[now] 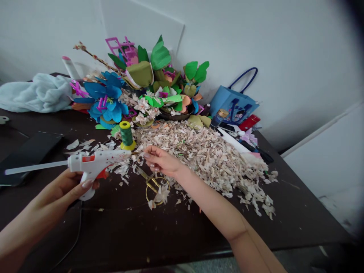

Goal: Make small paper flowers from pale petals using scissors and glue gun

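Small piece [140,153] pinched in your right fingers [150,150] too tiny to identify, glue gun [98,162] partly hidden by your left fingers [74,192], your left forearm [21,237] and right arm [227,214] cut off at the edges, flat black object [31,155] cut off at left, scissors [148,178] partly covered by pale petal [163,193].

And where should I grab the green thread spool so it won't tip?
Probably by its yellow top, coming straight down from above. The spool stands upright, with that end uncovered and narrower than the yellow base. The glue gun in the left hand is just in front, so the near side looks awkward.
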Demonstrator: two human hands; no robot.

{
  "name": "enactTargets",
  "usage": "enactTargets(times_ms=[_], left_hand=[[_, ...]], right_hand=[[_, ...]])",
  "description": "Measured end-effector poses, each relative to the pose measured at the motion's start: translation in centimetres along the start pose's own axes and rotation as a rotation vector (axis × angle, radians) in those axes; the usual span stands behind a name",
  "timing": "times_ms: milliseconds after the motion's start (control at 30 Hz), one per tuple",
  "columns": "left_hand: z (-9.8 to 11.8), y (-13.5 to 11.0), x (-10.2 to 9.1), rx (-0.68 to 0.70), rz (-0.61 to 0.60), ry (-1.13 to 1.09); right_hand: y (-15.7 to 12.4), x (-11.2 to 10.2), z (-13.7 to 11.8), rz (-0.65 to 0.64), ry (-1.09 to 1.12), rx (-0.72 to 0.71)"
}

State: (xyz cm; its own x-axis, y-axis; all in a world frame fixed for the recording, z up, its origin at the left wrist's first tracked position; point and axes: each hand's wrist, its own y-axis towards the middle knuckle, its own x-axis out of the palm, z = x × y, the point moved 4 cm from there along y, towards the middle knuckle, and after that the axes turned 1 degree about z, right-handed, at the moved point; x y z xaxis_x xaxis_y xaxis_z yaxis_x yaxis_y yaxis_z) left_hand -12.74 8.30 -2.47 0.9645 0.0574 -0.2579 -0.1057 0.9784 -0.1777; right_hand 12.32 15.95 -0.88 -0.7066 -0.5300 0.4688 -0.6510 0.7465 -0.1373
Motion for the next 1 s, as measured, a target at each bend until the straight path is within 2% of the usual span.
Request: enactTargets(times_ms=[600, 767, 1000], left_hand=[[-0.51, -0.29, 0.12, -0.081, 0.002, -0.056], [-0.44, -0.33, 0.00, -0.040, 0.016, -0.042], [-0.68, 0.36, 0.02, -0.053, -0.058, 0.001]], right_hand=[[-0.31, -0.50, 0.19, -0.033, 0.017, -0.032], [-0.45, -0.45, 0.14, -0.030, 0.025, -0.011], [-0.67, -0.56, 0.01, -0.021, 0.017, -0.016]])
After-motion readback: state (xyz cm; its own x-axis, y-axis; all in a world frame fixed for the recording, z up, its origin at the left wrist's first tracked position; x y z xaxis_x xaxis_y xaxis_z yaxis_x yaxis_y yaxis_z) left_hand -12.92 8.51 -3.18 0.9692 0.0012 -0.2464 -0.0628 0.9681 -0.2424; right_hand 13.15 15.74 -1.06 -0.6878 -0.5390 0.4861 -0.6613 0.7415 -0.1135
